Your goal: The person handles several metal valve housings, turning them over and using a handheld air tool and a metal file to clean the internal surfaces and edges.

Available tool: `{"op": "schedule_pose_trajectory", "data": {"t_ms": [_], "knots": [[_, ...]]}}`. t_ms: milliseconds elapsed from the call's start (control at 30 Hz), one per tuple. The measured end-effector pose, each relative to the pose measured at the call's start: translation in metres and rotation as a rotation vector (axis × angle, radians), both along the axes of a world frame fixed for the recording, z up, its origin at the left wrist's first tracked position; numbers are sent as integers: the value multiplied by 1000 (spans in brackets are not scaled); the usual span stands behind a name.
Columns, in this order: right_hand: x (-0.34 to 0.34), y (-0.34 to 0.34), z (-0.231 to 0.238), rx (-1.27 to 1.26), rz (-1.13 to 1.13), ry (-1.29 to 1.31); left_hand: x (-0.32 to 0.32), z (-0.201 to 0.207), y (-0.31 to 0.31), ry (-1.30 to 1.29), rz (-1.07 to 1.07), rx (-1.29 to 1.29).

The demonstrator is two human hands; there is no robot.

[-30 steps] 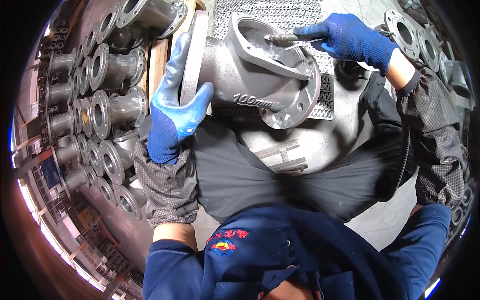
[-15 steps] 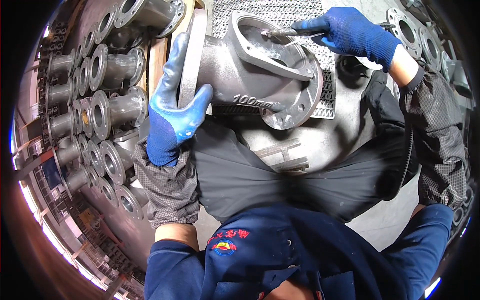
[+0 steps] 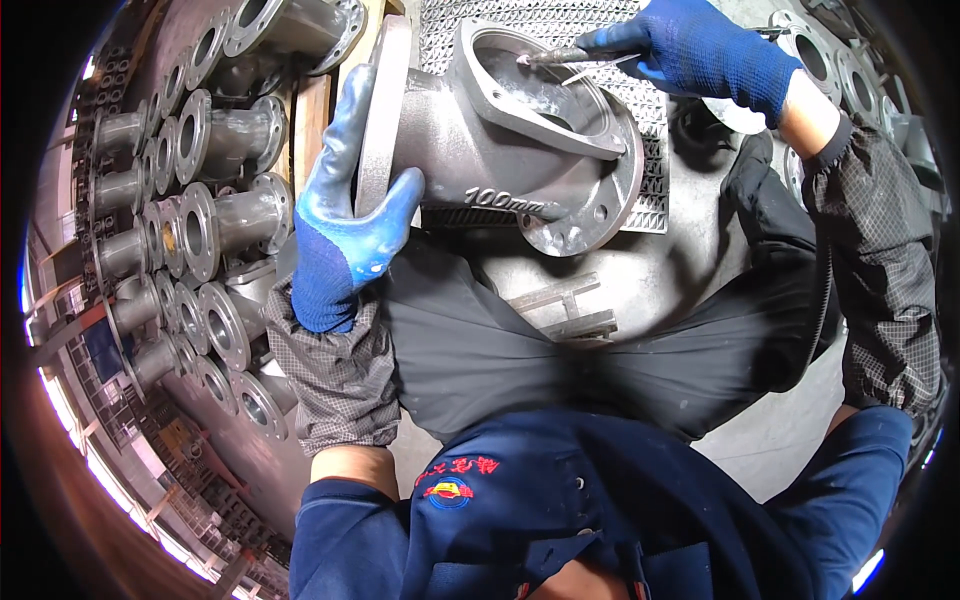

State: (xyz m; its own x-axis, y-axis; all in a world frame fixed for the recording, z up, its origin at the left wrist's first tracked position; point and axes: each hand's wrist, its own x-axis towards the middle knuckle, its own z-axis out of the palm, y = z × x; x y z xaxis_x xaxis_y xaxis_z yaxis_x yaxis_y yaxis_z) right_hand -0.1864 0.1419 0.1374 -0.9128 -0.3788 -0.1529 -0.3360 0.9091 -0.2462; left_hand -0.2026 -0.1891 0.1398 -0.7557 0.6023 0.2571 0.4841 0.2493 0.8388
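Note:
A grey cast-metal valve body lies in front of me, with round end flanges and a wide opening facing up. My left hand, in a blue coated glove, grips its left flange, thumb on one face and fingers along the other. My right hand, also gloved in blue, is closed round a slim die grinder. Its small pinkish tip is inside the opening, by the far left inner wall; whether it touches the metal I cannot tell. Pale dust lies on the inner surface.
Under the valve body is a perforated metal grate. Many similar flanged castings stand in rows at the left, beside a wooden beam. More flanged castings are at the far right. A small metal frame lies on the floor between my legs.
My right hand and the grinder have shifted slightly up and to the left, the tip staying inside the opening. The left hand keeps its grip; the valve body has barely moved.

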Motion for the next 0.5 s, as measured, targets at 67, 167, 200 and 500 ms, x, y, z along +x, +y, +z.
{"op": "schedule_pose_trajectory", "data": {"t_ms": [67, 167, 200, 500], "knots": [[-3, -3, -2, -40, 30, 4, 2, 2, -4, -17, 20, -7], [1, -4, 5, 107, -32, -63, 1, 1, 0, -51, 17, 11], [0, -5, 4, 32, -10, -42, 1, 2, -1, -58, 28, 6], [-2, -6, 19, 58, -13, -31, 1, 2, 1, -51, -22, 38]]}}
